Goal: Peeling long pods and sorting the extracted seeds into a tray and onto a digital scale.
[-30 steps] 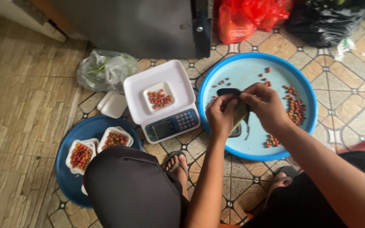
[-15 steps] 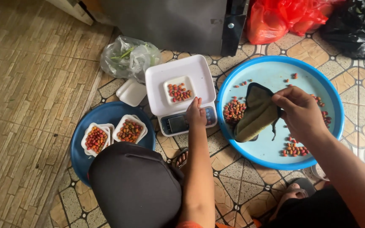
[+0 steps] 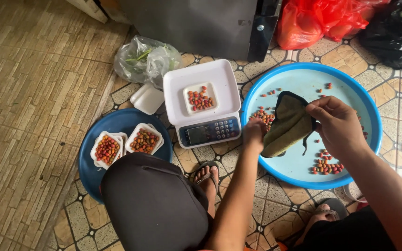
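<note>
One head-worn camera looks steeply down, fairly near, at the tiled floor [image 3: 275, 204] before the person.

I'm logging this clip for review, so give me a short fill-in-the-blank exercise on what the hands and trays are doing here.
1. The right hand holds up a dark olive ____ over the light blue basin.
2. The left hand reaches into a pile of small red and orange fruits at the basin's ____ edge.
3. One small white tray of fruits sits on the ____.
4. The dark blue plate carries ____ filled white trays.

Missing words: cloth; left; scale; two
</note>
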